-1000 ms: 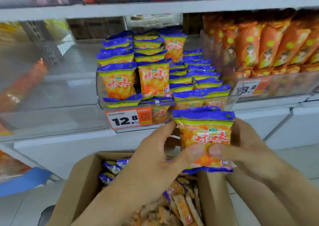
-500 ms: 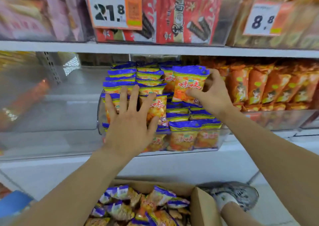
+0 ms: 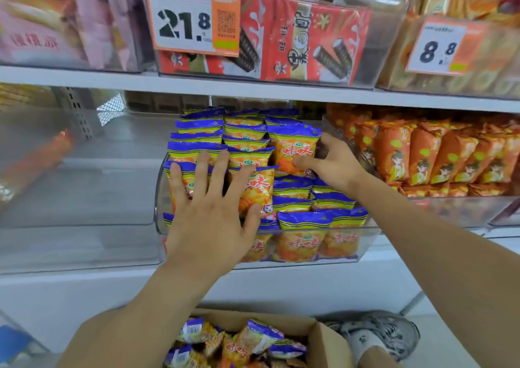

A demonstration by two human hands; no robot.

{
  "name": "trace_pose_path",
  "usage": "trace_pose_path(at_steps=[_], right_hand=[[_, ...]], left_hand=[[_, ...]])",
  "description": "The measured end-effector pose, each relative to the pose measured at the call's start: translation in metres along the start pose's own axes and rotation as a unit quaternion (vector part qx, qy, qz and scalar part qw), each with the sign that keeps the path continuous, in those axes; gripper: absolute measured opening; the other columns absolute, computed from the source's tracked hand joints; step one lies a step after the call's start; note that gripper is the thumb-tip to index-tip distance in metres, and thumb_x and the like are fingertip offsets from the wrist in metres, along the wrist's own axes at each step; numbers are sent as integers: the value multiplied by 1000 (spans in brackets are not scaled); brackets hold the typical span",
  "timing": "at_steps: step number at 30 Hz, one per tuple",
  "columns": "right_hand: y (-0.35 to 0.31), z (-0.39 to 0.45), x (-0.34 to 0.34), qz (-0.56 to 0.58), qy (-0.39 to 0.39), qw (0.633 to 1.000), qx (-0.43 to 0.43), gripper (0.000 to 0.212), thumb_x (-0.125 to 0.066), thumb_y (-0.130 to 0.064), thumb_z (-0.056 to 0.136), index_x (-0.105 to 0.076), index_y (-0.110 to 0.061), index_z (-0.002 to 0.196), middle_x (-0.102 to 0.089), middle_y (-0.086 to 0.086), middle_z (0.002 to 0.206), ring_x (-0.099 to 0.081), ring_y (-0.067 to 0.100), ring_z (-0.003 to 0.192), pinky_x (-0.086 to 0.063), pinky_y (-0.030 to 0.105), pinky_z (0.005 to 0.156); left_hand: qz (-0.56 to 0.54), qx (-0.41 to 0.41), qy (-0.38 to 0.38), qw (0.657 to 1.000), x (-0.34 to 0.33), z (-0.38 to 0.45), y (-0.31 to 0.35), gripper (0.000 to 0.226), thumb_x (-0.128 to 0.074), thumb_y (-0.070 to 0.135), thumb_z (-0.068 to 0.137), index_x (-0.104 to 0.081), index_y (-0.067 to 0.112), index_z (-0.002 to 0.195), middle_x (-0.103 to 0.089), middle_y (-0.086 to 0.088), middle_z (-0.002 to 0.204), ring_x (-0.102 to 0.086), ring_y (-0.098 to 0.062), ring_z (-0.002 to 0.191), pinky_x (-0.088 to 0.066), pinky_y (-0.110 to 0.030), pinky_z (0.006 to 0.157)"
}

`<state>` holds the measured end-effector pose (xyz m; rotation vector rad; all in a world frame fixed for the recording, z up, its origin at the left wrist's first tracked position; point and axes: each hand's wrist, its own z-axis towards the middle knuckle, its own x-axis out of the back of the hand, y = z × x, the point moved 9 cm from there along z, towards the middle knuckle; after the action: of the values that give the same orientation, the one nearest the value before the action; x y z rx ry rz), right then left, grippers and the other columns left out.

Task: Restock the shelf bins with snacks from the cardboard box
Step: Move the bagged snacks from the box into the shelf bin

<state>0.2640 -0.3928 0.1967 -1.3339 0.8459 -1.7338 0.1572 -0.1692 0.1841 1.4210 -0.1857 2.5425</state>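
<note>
With right hand (image 3: pixel 334 162) pinching a blue-and-yellow snack packet (image 3: pixel 294 149) upright atop the clear bin's (image 3: pixel 363 244) right rows, left hand (image 3: pixel 209 207) flat, fingers spread, bracing front packets: placing step. Next, probably: release, then back to cardboard box (image 3: pixel 327 339).

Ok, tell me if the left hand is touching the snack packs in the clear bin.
Touching. The head view shows the left hand spread flat, fingers straight, pressing against the front snack packs in the clear bin.
</note>
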Motion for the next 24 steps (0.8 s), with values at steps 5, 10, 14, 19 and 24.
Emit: trace_pose_path(at_steps=[5,10,14,19,24], right_hand=[[-9,-7,-5,15,-38,998,51,84,-74,-1,87,-35,-38,151,-59,-4,136,-69,18,101,-59,43,89],[-8,-8,-23,-67,-84,994,12,63,-68,-13,94,-43,-43,143,-68,4,109,-66,42,99,-55,54,90],[-14,-15,-26,-121,-91,988,13,57,-60,-24,100,-35,-36,149,-64,-7,107,-66,31,102,-54,32,82],[-11,-20,-33,-212,-97,972,4,66,-55,-43,99,-21,-41,156,-35,8,158,-34,29,144,-31,42,116],[-35,-27,-20,-281,-65,957,5,73,-45,-44,102,1,-43,158,-30,10,159,-12,31,149,-13,54,116]], left_hand=[[3,1,2,1000,0,0,1,61,-30,57,95,-42,31,149,-34,-9,160,-25,-38,149,-12,-68,116],[3,5,2,1000,0,0,1,61,-27,58,96,-40,32,150,-34,-9,160,-24,-37,150,-11,-66,118],[0,6,6,1000,0,0,1,61,-30,57,96,-40,31,150,-34,-9,160,-25,-37,149,-11,-66,118],[6,8,13,1000,0,-1,0,61,-31,57,96,-41,31,150,-35,-9,160,-26,-37,149,-11,-66,118],[-15,6,26,1000,1,-2,-1,59,-35,56,94,-46,29,146,-38,-9,158,-28,-36,148,-11,-65,118]])
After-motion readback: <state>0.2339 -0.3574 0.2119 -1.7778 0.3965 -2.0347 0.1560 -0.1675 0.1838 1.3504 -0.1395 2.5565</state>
